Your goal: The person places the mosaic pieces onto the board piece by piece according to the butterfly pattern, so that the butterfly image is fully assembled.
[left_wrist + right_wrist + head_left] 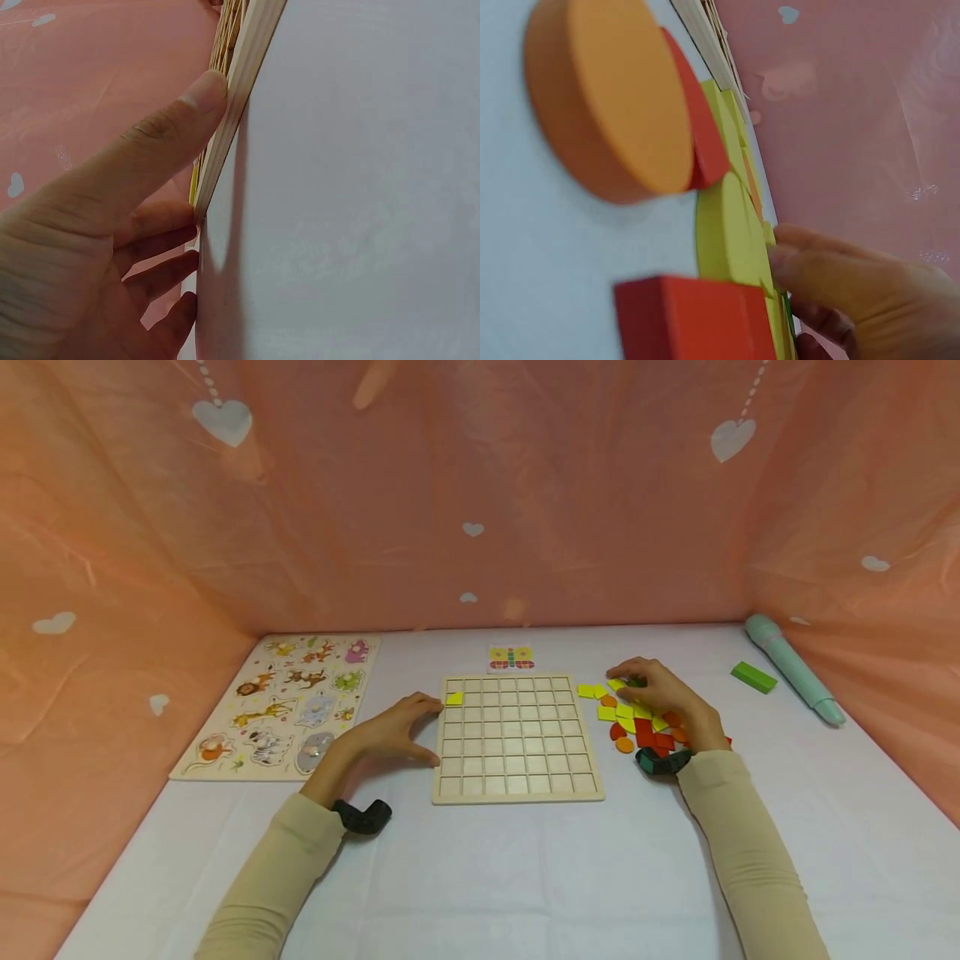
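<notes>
A wooden grid board (pixel 517 739) lies flat on the cloth, with one yellow piece (pixel 454 699) in a cell at its upper left. My left hand (pixel 393 731) touches the board's left edge, thumb and fingers spread; the left wrist view shows the thumb against the wooden rim (pixel 238 97). At the right, my right hand (pixel 660 689) pinches a yellow piece (pixel 616 684) at the top of a pile of yellow, red, orange and green pieces. In the right wrist view its fingertips meet the yellow pieces, beyond an orange disc (pixel 622 90) and a red block (pixel 705 319).
Behind the board lies a small butterfly pattern card (pixel 512 658). An animal puzzle board (pixel 285 706) is at the left. A green block (pixel 753 677) and a mint-coloured microphone-shaped object (pixel 797 670) lie at the right. Orange cloth walls (pixel 480 568) stand behind and at both sides.
</notes>
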{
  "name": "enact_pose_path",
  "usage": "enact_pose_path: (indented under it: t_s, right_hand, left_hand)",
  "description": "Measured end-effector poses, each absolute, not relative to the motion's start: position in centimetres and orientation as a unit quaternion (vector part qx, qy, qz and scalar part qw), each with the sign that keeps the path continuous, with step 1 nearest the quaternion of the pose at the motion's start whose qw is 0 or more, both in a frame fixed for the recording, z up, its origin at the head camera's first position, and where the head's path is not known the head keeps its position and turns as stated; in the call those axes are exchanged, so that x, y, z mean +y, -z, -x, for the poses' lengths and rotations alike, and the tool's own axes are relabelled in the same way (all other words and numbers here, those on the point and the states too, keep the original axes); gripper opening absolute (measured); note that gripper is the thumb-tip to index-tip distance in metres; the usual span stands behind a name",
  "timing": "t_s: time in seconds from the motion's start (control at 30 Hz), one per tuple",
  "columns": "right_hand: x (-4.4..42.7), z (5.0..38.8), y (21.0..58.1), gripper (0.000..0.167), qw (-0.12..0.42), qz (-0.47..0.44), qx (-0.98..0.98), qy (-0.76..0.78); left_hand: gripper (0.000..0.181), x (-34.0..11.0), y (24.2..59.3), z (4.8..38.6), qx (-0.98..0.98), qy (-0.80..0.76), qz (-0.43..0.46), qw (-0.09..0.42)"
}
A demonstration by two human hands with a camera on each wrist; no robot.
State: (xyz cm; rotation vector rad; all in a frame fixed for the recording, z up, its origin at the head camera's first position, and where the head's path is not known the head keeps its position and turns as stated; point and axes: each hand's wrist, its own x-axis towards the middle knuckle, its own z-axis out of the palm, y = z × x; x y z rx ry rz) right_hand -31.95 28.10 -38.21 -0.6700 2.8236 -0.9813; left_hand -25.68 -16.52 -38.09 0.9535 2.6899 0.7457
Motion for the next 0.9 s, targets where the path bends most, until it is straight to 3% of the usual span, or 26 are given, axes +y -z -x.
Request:
enact_pose_path:
  t_s: [0.17,0.4,0.63,0.9]
  right_hand:
    - [28.1,32.1,38.2,0.027,0.019,0.249,0.919,0.304]
    - [25.6,31.7,36.6,0.029,-0.022,0.221,0.924,0.310]
    - [18.6,31.7,34.4,0.029,-0.069,0.264,0.899,0.344]
    - [10.4,31.5,34.8,0.027,-0.050,0.305,0.881,0.358]
  left_hand:
    - [0.087,-16.5,38.0,25.8,0.907,-0.255,-0.321,0.097]
    - [0.087,-16.5,37.9,25.6,0.906,-0.256,-0.322,0.100]
    - [0.087,-16.5,37.8,25.4,0.908,-0.255,-0.317,0.102]
    - [0.086,-16.5,37.8,25.6,0.906,-0.252,-0.327,0.095]
